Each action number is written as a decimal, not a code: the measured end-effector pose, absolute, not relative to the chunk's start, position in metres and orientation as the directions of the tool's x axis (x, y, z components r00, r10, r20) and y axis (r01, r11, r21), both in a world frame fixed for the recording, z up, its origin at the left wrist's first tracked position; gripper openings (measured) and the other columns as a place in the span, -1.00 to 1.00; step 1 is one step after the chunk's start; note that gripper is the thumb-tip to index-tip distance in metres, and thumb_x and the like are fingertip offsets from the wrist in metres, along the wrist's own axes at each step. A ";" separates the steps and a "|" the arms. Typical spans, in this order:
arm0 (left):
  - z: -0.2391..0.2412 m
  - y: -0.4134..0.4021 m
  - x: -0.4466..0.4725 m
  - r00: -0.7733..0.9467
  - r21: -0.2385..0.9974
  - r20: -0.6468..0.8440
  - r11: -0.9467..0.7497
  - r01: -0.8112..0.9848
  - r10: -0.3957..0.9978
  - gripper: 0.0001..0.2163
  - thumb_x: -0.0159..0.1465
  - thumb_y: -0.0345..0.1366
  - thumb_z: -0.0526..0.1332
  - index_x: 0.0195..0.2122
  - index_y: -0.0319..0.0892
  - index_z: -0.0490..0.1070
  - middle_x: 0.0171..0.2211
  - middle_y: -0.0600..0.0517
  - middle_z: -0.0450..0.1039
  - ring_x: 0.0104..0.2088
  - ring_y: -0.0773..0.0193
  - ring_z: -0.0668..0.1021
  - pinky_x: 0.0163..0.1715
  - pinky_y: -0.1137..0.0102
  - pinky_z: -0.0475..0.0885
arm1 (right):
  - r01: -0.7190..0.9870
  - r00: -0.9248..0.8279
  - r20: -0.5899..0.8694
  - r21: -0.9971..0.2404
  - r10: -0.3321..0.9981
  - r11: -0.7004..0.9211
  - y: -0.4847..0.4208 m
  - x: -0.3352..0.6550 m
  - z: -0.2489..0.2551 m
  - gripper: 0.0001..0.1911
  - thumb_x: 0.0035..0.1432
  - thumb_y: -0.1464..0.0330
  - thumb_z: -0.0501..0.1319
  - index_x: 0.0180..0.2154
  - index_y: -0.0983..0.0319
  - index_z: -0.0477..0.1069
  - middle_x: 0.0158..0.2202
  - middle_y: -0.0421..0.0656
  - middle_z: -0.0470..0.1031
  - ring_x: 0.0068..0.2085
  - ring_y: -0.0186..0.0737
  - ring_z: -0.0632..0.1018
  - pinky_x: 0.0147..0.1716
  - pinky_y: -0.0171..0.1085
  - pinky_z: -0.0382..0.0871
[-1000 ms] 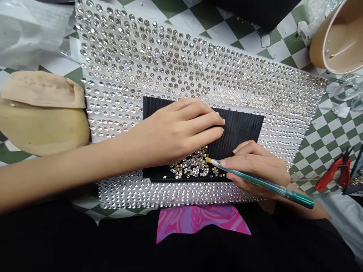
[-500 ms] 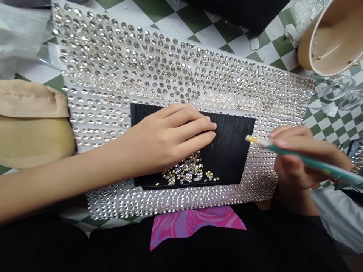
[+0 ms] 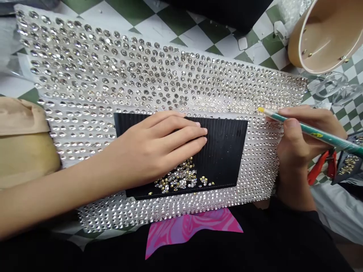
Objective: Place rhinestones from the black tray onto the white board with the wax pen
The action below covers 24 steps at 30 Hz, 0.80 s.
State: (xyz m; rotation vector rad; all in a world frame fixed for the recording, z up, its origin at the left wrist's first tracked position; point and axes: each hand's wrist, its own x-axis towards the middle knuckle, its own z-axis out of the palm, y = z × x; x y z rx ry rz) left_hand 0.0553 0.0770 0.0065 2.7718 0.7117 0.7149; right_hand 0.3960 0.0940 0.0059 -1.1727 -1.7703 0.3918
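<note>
My left hand (image 3: 159,145) lies flat, fingers stretched out, across a black ribbed tray (image 3: 221,151). Loose rhinestones (image 3: 181,175), clear with gold backs, are heaped near the tray's lower edge, partly hidden by that hand. Beneath the tray is a white sheet covered in rows of clear rhinestones (image 3: 147,71). At the right, my right hand (image 3: 306,132) is closed around a green pencil (image 3: 323,134). The pencil's yellow tip points left over the rhinestone rows, just beyond the tray's upper right corner. Whether the tip touches a stone, I cannot tell.
A beige bowl (image 3: 309,45) with a few stones inside stands at upper right. Below it lie coiled clear tubing (image 3: 331,87), red-handled pliers (image 3: 317,168) and a dark tray of gold stones (image 3: 348,166). A beige padded object (image 3: 25,143) sits at left. A checkered green-and-white cover (image 3: 155,28) lies underneath.
My right hand has moved the pencil tip up and right, from the tray's right edge to over the rhinestone rows. The view has shifted slightly; my left hand stays on the tray.
</note>
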 end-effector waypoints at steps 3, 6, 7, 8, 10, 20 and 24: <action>0.007 0.077 0.056 0.770 0.299 0.404 -0.867 0.399 0.494 -0.77 0.59 -0.50 0.04 0.11 -0.30 0.47 0.11 -0.11 0.70 0.06 0.07 0.71 0.13 0.11 0.67 | 0.533 -0.120 0.538 -0.675 0.835 0.511 0.095 0.396 0.005 -0.82 0.27 0.46 0.37 -0.12 0.18 0.73 -0.30 -0.19 0.74 -0.34 -0.24 0.70 -0.37 -0.21 0.51; 0.007 0.078 0.056 0.774 0.294 0.397 -0.867 0.402 0.494 -0.76 0.59 -0.49 0.04 0.13 -0.28 0.47 0.12 -0.10 0.70 0.07 0.08 0.71 0.13 0.12 0.66 | 0.545 -0.174 0.545 -0.641 0.820 0.541 0.097 0.396 0.005 -0.81 0.27 0.48 0.37 -0.12 0.18 0.72 -0.30 -0.20 0.73 -0.34 -0.25 0.70 -0.36 -0.21 0.52; 0.007 0.078 0.056 0.774 0.294 0.398 -0.868 0.401 0.493 -0.75 0.59 -0.49 0.04 0.13 -0.28 0.47 0.12 -0.11 0.70 0.07 0.08 0.71 0.13 0.11 0.67 | 0.554 -0.191 0.544 -0.627 0.817 0.548 0.097 0.396 0.005 -0.81 0.26 0.48 0.37 -0.12 0.18 0.72 -0.31 -0.20 0.73 -0.34 -0.25 0.69 -0.35 -0.20 0.53; 0.006 0.079 0.056 0.774 0.294 0.403 -0.870 0.396 0.489 -0.75 0.59 -0.49 0.03 0.13 -0.29 0.47 0.12 -0.12 0.70 0.06 0.07 0.72 0.12 0.11 0.67 | 0.563 -0.205 0.548 -0.612 0.811 0.555 0.097 0.396 0.006 -0.81 0.26 0.48 0.37 -0.13 0.18 0.71 -0.32 -0.21 0.73 -0.35 -0.25 0.69 -0.36 -0.20 0.53; 0.005 0.079 0.055 0.773 0.297 0.413 -0.873 0.387 0.482 -0.75 0.58 -0.49 0.03 0.12 -0.30 0.47 0.11 -0.12 0.70 0.05 0.06 0.72 0.09 0.10 0.68 | 0.581 -0.219 0.561 -0.582 0.798 0.569 0.097 0.395 0.007 -0.84 0.26 0.47 0.37 -0.15 0.18 0.70 -0.33 -0.22 0.73 -0.36 -0.26 0.68 -0.36 -0.20 0.52; 0.003 0.077 0.055 0.765 0.304 0.412 -0.866 0.397 0.495 -0.74 0.55 -0.49 0.05 0.13 -0.23 0.47 0.11 -0.12 0.70 0.07 0.10 0.72 0.14 0.14 0.69 | 0.548 -0.138 0.584 -0.628 0.800 0.553 0.097 0.393 0.008 -0.88 0.23 0.43 0.38 -0.20 0.18 0.70 -0.38 -0.22 0.71 -0.37 -0.23 0.69 -0.37 -0.19 0.52; 0.004 0.078 0.053 0.768 0.334 0.401 -0.860 0.385 0.499 -0.72 0.53 -0.48 0.08 0.16 -0.19 0.47 0.14 -0.13 0.70 0.09 0.06 0.72 0.13 0.09 0.71 | 0.537 -0.140 0.583 -0.634 0.800 0.556 0.098 0.392 0.006 -0.87 0.21 0.45 0.40 -0.20 0.17 0.71 -0.38 -0.20 0.71 -0.39 -0.23 0.68 -0.41 -0.19 0.49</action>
